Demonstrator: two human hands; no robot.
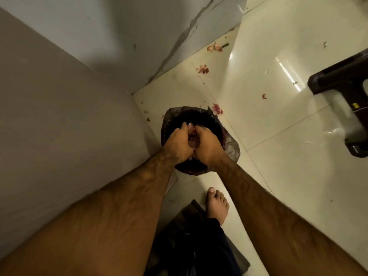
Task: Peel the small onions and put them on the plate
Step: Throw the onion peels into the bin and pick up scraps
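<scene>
Both my hands are held together over a dark bin lined with a black bag on the floor. My left hand and my right hand cup a bunch of pinkish onion peels between them, fingers curled round the peels. No onion and no plate are in view.
Loose onion peels lie scattered on the glossy cream floor tiles, more near the wall. A grey cabinet side stands on the left. A dark brown stool is at the right. My bare foot stands behind the bin.
</scene>
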